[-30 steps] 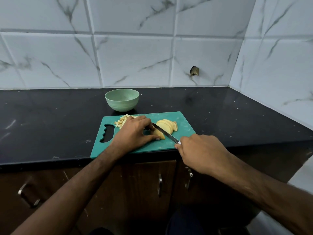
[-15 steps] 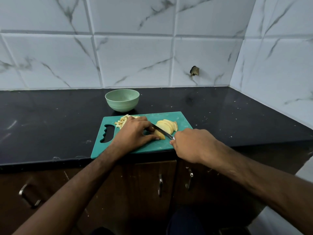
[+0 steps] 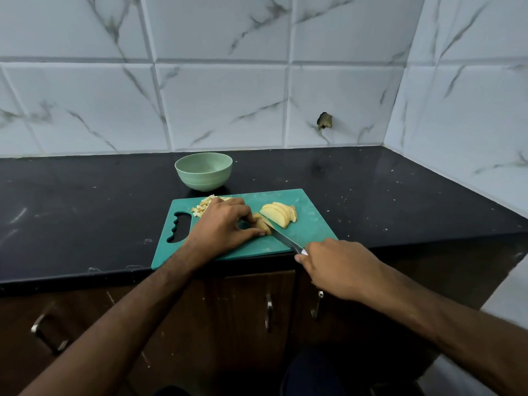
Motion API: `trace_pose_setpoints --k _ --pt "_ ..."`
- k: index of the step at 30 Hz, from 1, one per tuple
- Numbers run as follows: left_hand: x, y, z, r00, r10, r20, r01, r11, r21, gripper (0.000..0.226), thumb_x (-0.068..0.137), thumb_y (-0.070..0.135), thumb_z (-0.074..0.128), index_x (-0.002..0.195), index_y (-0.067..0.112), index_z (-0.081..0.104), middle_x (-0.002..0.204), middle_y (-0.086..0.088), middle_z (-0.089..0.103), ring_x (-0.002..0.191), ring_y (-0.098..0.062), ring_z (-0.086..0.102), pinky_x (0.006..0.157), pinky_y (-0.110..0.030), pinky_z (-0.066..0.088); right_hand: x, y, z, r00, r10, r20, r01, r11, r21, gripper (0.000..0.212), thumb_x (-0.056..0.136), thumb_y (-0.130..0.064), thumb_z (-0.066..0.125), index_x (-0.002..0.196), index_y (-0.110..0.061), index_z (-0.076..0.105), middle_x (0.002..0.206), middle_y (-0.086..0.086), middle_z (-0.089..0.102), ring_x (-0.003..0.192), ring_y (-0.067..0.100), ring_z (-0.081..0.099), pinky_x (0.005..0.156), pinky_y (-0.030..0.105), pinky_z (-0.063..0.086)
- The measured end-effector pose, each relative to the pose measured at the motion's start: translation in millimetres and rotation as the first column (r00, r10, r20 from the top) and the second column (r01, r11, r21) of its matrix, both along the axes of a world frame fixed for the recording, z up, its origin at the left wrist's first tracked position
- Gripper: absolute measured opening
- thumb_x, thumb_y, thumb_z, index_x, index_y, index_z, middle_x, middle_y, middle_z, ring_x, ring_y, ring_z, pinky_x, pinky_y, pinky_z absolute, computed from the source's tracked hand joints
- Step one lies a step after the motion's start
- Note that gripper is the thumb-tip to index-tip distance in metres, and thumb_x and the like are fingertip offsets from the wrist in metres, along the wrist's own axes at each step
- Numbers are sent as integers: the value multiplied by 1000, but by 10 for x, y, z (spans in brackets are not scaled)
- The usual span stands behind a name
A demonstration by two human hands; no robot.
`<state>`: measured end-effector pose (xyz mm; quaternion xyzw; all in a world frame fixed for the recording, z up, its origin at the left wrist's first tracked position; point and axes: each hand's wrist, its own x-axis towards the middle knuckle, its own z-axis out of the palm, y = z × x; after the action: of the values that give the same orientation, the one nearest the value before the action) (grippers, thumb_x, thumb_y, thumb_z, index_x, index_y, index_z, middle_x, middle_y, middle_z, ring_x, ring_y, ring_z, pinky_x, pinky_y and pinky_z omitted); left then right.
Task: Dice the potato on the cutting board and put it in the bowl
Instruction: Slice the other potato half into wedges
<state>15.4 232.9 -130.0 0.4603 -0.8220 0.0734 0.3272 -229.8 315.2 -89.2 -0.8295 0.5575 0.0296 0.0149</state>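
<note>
the left hand (image 3: 221,224) pinched a small, pale yellow potato piece (image 3: 263,226) on the teal plastic cutting board (image 3: 311,224). the right hand (image 3: 340,267) gripped the steel knife (image 3: 285,238). the piece looked firm, wet and likely slippery, best held at its left end.

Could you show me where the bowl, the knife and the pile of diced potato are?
bowl (image 3: 203,178): head view, outer wall.
knife (image 3: 285,239): head view, blade's middle.
diced potato (image 3: 203,207): head view, pile's middle.

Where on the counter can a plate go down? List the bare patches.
Bare black countertop left of the teal cutting board and pale green bowl; more right of the board toward the corner. The board is crowded with potato and both hands.
</note>
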Motion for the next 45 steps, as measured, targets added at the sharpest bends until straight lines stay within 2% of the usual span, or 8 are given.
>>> trace_pose_setpoints --k 7,13,19,23,26,33,38,45 --pt "-20 -18 -12 1000 -21 -12 21 999 31 33 78 58 74 80 26 69 83 14 62 75 -4 55 74 -36 42 -183 -89 117 997 -47 -66 40 993 -110 41 108 -52 25 93 -25 51 78 -6 53 68 11 57 63 33 50" --pt "-5 -8 6 999 -20 -30 21 999 36 29 78 53 78 81 26 69 85 14 63 78 -4 57 77 -32 37 -102 -130 223 998 -54 -13 52 995 -84 38 108 -53 26 89 -28 46 79 -6 51 67 7 53 59 28 43" --pt "-7 -13 -6 1000 -18 -8 18 999 41 29 80 52 78 84 23 72 88 13 65 82 -3 56 78 -32 34 2 -44 139 998 -6 -61 -2 991 -130 35 109 -51 26 94 -28 47 76 -9 48 64 6 48 53 26 34" --pt "-10 -8 6 1000 -19 0 19 998 53 31 81 54 75 85 23 72 90 12 65 84 -6 58 81 -34 37 28 -31 107 997 12 -79 -24 987 -162 35 109 -51 25 98 -27 49 77 -9 49 66 8 51 56 26 39" --pt "-12 3 11 1000 -20 3 20 998 53 31 81 53 75 86 23 72 90 12 65 85 -6 58 81 -34 38 54 -20 129 995 24 -95 -38 988 -148 34 109 -49 25 95 -27 45 76 -8 47 63 7 47 53 25 35" --pt "-28 39 47 998 -62 10 62 997 41 22 84 44 77 83 22 74 84 11 64 77 -7 56 76 -32 38 77 -121 119 997 9 -72 -17 994 -111 37 109 -50 27 92 -25 49 78 -6 52 68 9 53 64 31 47" --pt "-32 36 52 993 -90 71 89 996 18 17 89 38 73 84 22 75 76 19 52 68 0 45 75 -27 31 31 -177 -45 1000 -3 -27 0 995 -97 36 109 -50 28 94 -26 50 77 -7 50 66 8 50 62 33 42" --pt "-11 13 38 996 -90 -4 90 996 -24 22 84 40 78 95 25 65 94 18 60 87 3 53 77 -29 37 -28 -243 12 998 -40 40 42 997 -66 38 108 -53 26 91 -28 49 80 -8 52 69 9 55 58 30 40"
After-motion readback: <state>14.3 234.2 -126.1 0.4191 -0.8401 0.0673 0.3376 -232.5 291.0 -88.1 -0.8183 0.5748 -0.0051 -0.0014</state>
